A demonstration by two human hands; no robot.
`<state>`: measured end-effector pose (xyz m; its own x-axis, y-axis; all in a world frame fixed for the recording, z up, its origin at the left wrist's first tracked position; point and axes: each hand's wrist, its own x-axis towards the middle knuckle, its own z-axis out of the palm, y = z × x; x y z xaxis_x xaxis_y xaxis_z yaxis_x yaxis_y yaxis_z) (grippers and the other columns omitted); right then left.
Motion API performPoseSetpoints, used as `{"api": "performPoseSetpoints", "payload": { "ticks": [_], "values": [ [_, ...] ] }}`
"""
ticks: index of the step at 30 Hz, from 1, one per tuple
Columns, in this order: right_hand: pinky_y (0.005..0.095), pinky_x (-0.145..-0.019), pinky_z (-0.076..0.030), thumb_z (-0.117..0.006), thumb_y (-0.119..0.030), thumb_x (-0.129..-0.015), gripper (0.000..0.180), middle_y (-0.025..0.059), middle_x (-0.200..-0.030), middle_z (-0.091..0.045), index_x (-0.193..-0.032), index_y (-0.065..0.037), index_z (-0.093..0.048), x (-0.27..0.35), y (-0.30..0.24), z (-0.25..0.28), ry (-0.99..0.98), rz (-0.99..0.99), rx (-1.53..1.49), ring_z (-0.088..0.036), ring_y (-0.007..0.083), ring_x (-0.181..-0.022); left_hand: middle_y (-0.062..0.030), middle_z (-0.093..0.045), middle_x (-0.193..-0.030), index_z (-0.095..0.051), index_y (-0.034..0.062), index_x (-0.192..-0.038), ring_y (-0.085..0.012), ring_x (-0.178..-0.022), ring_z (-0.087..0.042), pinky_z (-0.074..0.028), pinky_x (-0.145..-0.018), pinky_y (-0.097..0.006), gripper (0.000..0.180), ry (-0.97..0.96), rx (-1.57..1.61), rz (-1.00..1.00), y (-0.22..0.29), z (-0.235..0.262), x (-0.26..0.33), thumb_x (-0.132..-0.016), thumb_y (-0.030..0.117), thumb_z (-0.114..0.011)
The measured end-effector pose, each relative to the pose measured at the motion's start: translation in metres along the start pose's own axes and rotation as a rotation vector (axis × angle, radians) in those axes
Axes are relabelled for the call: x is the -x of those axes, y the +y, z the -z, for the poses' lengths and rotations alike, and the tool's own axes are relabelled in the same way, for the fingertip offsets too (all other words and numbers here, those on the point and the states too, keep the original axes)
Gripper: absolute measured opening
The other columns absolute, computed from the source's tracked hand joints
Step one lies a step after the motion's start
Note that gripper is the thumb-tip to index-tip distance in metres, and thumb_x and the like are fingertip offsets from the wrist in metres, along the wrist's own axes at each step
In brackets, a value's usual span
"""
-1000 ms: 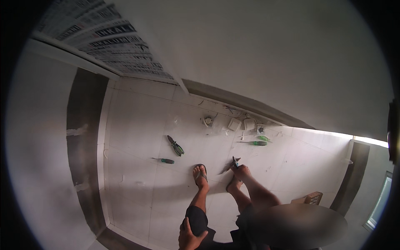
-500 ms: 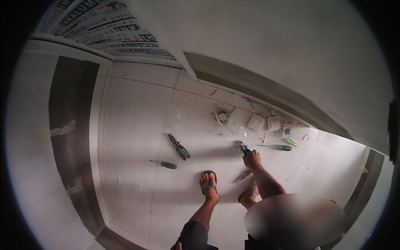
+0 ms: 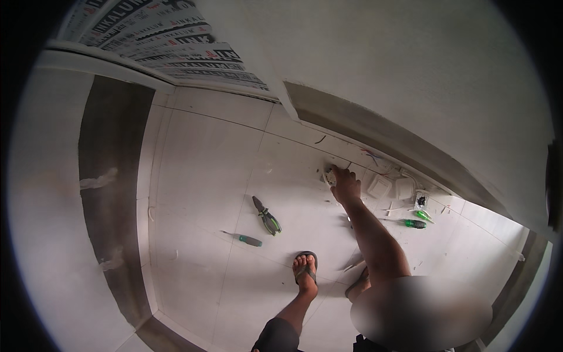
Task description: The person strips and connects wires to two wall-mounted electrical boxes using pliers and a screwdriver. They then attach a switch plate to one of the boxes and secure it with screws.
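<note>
My right hand point(image 3: 345, 184) reaches down to the tiled floor point(image 3: 205, 176) near the wall, its fingers curled over a small white electrical fitting point(image 3: 329, 175). My left hand is out of the picture. Just right of the hand lie two white square cover plates point(image 3: 379, 186) point(image 3: 404, 188) and a white socket insert with a dark centre point(image 3: 420, 200). Thin coloured wires point(image 3: 369, 155) lie behind them by the wall. My left foot in a sandal point(image 3: 305, 271) stands on the tiles, and the other foot point(image 3: 358, 287) is half hidden under my arm.
Pliers with grey and green grips point(image 3: 267, 215) and a green-handled screwdriver point(image 3: 246, 239) lie left of my foot. Two more green-handled tools point(image 3: 415, 223) point(image 3: 423, 215) lie at the right. A dark floor strip point(image 3: 111, 193) runs along the left; printed cardboard point(image 3: 158, 35) lies at the top.
My right arm has stretched forward and down, from near my foot to the white fitting by the wall. The view has moved closer to the floor. My left hand has dropped out of view.
</note>
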<state>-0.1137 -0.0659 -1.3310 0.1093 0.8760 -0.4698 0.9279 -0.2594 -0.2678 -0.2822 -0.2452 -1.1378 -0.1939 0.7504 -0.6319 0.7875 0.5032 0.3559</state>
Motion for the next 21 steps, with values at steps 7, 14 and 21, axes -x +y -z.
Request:
{"api": "performPoseSetpoints", "payload": {
  "ticks": [7, 14, 21],
  "values": [
    [0.0532, -0.088, -0.056, -0.075, -0.021, -0.086, 0.061, 0.0176, -0.108, -0.072, -0.142, -0.014, -0.053, -0.012, 0.020, -0.038, 0.095, -0.047, -0.068, -0.070, 0.0377, -0.103, -0.0258, -0.048, -0.150, -0.034, 0.0028, -0.157, -0.0438, -0.134, -0.052, -0.047, -0.109, -0.051, 0.101, -0.023, 0.012, -0.019, 0.007, -0.006, -0.003, -0.080, 0.040, -0.088],
    [0.0396, -0.073, -0.058, -0.076, -0.031, -0.093, 0.039, 0.0146, -0.085, -0.076, -0.118, -0.001, -0.069, 0.087, 0.020, 0.025, 0.114, -0.371, -1.032, -0.075, 0.0282, -0.079, -0.0256, -0.051, -0.146, -0.038, 0.0004, -0.155, -0.0424, -0.131, -0.056, -0.049, -0.107, -0.050, 0.098, -0.035, 0.099, -0.058, 0.028, 0.007, 0.012, -0.080, 0.038, -0.088],
    [0.0339, -0.081, -0.056, -0.064, -0.034, -0.102, 0.039, 0.0116, -0.093, -0.075, -0.114, 0.003, -0.070, 0.298, 0.025, 0.112, -0.821, -0.142, -1.628, -0.072, 0.0196, -0.088, -0.0254, -0.055, -0.143, -0.041, -0.0021, -0.152, -0.0410, -0.127, -0.059, -0.050, -0.105, -0.049, 0.094, -0.036, 0.315, -0.228, 0.058, 0.091, 0.120, -0.080, 0.036, -0.088]
  ]
}}
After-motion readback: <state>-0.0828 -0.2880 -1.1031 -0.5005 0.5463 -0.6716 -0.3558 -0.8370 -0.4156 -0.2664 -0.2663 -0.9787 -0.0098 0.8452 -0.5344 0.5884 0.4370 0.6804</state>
